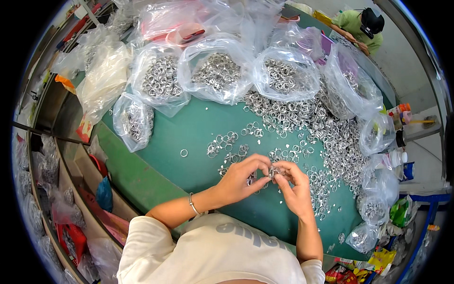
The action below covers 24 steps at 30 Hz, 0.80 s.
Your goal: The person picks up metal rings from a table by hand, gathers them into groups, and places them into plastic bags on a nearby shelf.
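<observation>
Metal rings (273, 171) — small, stiff, light, likely slippery — sit pinched between both hands at table centre; best taken by the rim. Left hand (241, 179) and right hand (293, 187) both grasp them with fingertips. Loose rings (326, 137) crowd from 2 o'clock; ring-filled clear bags (215, 71) line 12 — green table (189, 132) underneath.

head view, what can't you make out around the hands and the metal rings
- What the left hand and right hand pinch: fingertips cover it, too small.
- Single metal rings: too small to tell whether split or closed.
- Rear plastic bags: contents blurred by glare and folds.
</observation>
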Available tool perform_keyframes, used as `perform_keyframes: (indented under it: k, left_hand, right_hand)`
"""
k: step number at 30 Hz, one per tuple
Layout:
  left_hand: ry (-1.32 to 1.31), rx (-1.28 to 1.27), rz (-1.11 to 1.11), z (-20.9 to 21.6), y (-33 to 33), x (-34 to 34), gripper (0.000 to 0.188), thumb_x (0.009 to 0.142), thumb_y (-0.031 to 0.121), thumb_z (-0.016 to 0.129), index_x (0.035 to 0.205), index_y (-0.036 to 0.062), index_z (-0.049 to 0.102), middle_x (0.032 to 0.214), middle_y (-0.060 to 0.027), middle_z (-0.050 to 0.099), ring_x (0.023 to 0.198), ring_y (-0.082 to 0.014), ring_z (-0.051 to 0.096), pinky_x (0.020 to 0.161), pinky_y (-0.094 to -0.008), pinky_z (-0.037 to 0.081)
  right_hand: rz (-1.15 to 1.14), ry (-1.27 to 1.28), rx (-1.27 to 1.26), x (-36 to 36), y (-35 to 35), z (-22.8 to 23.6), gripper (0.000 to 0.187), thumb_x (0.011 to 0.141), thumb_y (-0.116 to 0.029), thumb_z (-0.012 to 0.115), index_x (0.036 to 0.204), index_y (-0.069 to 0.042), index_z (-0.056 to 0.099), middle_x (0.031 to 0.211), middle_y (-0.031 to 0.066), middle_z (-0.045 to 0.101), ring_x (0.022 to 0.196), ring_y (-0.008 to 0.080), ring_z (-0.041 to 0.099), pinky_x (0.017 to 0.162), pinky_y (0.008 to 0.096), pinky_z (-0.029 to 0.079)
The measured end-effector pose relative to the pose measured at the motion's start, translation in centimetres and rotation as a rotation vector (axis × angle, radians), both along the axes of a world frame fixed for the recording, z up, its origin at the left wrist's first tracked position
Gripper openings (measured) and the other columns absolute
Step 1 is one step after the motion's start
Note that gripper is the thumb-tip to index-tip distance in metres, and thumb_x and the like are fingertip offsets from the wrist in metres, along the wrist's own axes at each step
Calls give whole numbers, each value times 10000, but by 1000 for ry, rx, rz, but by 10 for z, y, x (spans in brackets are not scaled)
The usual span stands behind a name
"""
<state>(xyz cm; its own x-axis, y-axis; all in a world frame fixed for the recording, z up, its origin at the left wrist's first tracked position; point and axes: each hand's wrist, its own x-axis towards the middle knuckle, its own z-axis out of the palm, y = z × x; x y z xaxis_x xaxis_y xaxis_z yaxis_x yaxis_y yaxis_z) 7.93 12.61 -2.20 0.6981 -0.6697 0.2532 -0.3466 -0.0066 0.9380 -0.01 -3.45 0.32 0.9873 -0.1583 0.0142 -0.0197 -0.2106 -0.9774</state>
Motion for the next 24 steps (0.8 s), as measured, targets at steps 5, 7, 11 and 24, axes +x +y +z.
perform_keyframes:
  k: [5,7,11,24]
  left_hand:
    - [43,-32,-5,-1,1,-4,186,749,-15,684,894,33,577,970,-88,614,845,-178,617,711,-265,489]
    - [90,-61,-8,-1,0,-4,176,752,-18,685,890,27,584,982,-97,618,861,-187,621,721,-276,494]
    - [27,-66,77,-4,-5,-9,180,749,-19,696,888,19,589,973,-103,622,838,-195,630,699,-287,511]
    - [-285,-75,123,-4,-6,-18,160,751,-21,692,872,2,591,942,-117,618,675,-174,622,562,-246,509]
  right_hand:
    - [21,-17,-46,-1,-4,-1,245,827,20,603,1069,6,574,853,73,634,701,102,586,641,237,478]
    - [17,-29,-19,-3,-5,0,237,830,17,600,1065,3,580,848,73,634,696,103,587,641,237,477]
    - [-78,80,124,-5,3,9,244,832,15,597,1076,0,596,813,71,636,692,106,591,641,237,475]
    - [-124,88,60,-14,14,25,224,860,4,566,1080,2,605,749,68,604,585,93,548,536,238,456]
